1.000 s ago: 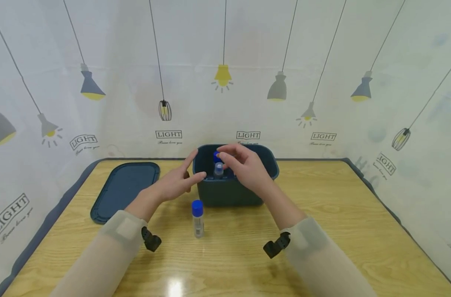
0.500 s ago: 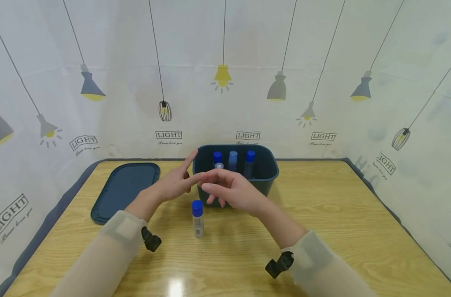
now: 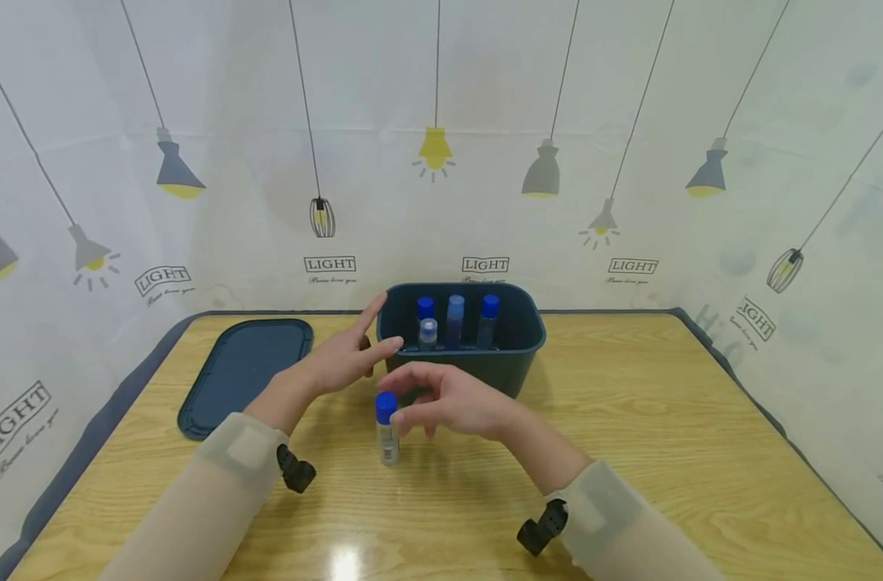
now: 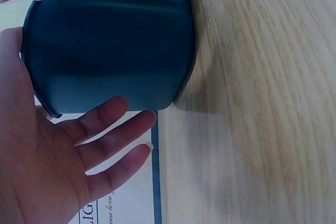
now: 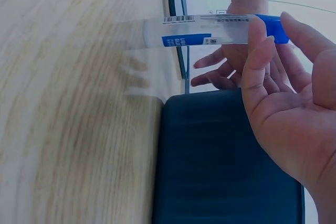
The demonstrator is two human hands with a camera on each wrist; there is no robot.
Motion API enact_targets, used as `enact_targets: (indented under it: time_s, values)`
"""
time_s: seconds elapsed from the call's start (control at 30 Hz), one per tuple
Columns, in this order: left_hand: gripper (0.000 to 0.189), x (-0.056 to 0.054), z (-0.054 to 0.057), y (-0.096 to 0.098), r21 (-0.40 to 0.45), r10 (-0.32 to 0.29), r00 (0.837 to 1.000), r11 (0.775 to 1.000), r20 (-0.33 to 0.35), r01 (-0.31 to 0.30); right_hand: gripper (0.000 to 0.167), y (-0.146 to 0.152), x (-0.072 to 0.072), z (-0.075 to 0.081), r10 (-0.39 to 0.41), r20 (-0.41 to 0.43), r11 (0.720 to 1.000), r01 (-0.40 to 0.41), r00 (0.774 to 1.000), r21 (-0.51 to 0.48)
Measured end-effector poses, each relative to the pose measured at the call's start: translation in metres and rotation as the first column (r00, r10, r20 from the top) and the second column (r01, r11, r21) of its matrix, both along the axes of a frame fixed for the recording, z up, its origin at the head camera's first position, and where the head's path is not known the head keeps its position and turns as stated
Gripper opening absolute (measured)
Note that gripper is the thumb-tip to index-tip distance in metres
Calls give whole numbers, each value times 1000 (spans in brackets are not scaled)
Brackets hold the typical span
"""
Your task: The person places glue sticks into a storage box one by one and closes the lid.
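"LIGHT" is printed repeatedly on the backdrop. The tube stands upright on the tabletop just before the bin; its blue-and-white label shows only in the right wrist view, too blurred to read. The right hand, fingers loosely spread, reaches the tube's blue cap, not yet gripping. The left hand, fingers straight, rests against the bin's left wall. Four more tubes stand inside.

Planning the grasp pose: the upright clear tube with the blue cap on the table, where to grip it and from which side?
Pinch the clear blue-capped tube just below the cap, coming from its right, where the right hand already hovers. It stands upright and free, the dark blue bin sits behind it, and the left hand rests against the bin.
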State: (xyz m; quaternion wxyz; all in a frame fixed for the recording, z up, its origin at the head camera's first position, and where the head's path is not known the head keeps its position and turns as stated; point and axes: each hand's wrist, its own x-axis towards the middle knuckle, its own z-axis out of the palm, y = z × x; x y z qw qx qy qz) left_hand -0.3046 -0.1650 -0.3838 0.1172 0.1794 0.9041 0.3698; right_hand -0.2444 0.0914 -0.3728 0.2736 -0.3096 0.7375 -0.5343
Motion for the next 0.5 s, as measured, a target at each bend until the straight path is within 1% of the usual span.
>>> enact_targets:
  time_s: [0.2,0.5]
  values:
    - [95,1,0,0,0,0,1000,1000,4,0,41,-3,0,-5,-9,7,1000,9,1000,-4]
    - [94,0,-1,-1,-8,0,1000,1000,3,0,42,-5,2,-5,-18,9,1000,18,1000,2]
